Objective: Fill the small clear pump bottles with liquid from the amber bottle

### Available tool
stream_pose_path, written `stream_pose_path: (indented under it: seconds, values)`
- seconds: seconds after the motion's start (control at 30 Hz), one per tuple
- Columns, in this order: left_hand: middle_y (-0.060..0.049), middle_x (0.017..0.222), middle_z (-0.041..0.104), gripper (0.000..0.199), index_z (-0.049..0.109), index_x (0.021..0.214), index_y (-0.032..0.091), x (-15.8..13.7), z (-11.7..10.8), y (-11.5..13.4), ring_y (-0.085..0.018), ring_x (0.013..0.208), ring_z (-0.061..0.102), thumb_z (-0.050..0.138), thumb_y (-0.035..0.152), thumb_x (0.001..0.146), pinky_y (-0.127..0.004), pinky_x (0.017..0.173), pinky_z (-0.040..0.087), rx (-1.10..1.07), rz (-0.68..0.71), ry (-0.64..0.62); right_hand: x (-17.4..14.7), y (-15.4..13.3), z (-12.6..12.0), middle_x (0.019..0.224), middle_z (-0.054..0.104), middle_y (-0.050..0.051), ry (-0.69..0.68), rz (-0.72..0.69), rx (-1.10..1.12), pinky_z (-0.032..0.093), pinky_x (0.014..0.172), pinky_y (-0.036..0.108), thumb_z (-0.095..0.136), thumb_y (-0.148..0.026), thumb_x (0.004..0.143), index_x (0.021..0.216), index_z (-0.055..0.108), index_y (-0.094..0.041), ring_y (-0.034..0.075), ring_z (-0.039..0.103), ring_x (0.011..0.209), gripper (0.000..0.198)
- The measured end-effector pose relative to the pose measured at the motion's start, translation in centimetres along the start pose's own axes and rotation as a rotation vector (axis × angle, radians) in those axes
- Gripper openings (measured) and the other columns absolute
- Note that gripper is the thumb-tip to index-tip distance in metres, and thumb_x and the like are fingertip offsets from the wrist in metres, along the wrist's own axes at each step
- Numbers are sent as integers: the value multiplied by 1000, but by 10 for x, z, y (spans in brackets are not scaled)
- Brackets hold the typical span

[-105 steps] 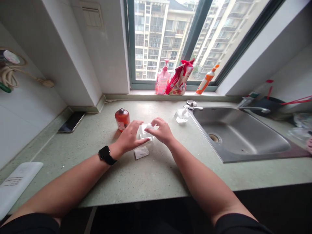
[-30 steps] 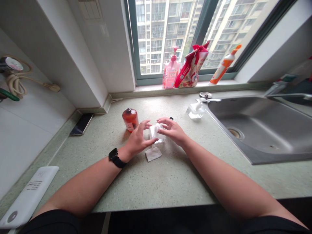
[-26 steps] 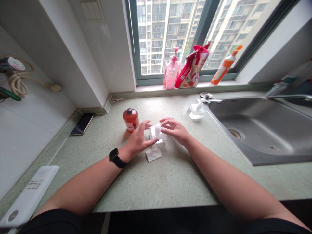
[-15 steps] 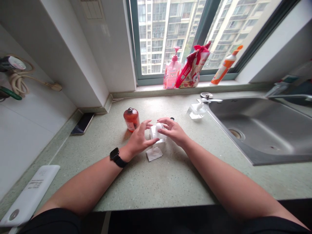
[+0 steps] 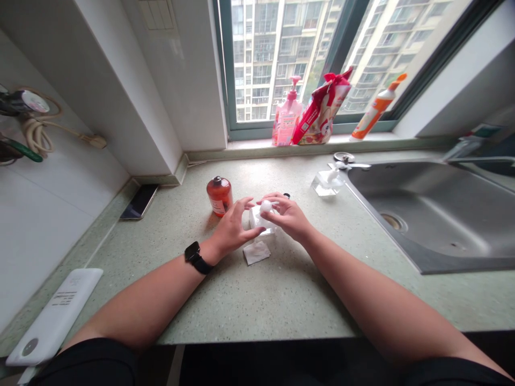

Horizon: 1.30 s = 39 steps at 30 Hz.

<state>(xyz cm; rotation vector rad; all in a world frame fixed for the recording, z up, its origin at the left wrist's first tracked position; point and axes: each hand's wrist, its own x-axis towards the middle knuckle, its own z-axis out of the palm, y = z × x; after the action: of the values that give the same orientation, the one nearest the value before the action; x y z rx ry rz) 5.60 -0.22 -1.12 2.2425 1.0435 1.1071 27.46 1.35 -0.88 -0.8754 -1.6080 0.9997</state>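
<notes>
A clear square bottle [image 5: 257, 219] stands on the counter between my hands. My left hand [image 5: 231, 230], wearing a black watch, curves round its left side, thumb across the front and fingers behind. At the bottle's top, my right hand [image 5: 293, 219] pinches a rounded white pump head [image 5: 266, 206]; its lower part is hidden by the fingers. Just in front of the bottle lies a folded white tissue [image 5: 256, 252]. An amber bottle [image 5: 219, 197] with a dark neck stands behind my left hand. Past my right fingers shows a small black ring-like piece [image 5: 286, 195].
To the right is a steel sink [image 5: 386, 252], with another clear pump bottle [image 5: 326, 183] beside its rim. On the sill stand a pink pump bottle [image 5: 287, 120], a red bag [image 5: 322, 115] and an orange bottle [image 5: 374, 115]. A phone [image 5: 139, 202] and a white device [image 5: 56, 316] lie left.
The view has shifted slightly. The white pump head is tilted a little more to the right in my right fingers. My left hand stays at the bottle.
</notes>
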Motion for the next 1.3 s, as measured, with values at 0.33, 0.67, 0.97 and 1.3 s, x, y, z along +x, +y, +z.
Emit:
stream_pose_path:
  seconds: [0.33, 0.67, 0.97, 1.3]
  values:
    - [-14, 137, 68, 82, 43, 154, 24, 0, 1, -2, -30, 125, 71, 88, 46, 89, -52, 113, 57, -3, 26, -5, 1, -32, -2, 102, 76, 3, 81, 113, 181, 58, 94, 43, 96, -54, 71, 105, 78, -28, 23, 70, 99, 47]
    - [-15, 137, 67, 83, 43, 155, 24, -1, 1, -4, -30, 122, 71, 88, 47, 88, -52, 111, 58, 0, 45, -1, -7, -40, -23, 105, 78, 2, 94, 12, 16, 56, 101, 45, 93, -46, 78, 102, 73, -28, 24, 72, 105, 37]
    - [-14, 136, 67, 83, 42, 155, 25, -1, 1, -6, -29, 120, 71, 88, 46, 89, -51, 110, 58, -4, 55, -2, -9, -55, -38, 111, 78, 5, 172, -102, -275, 57, 102, 46, 87, -48, 85, 105, 77, -30, 25, 72, 107, 28]
    - [-15, 138, 67, 81, 43, 156, 25, -1, 0, -5, -31, 125, 70, 86, 47, 90, -53, 112, 57, -10, 57, -7, -8, -63, -66, 108, 80, 8, 2, -35, -468, 60, 100, 49, 81, -61, 86, 105, 79, -25, 27, 74, 105, 41]
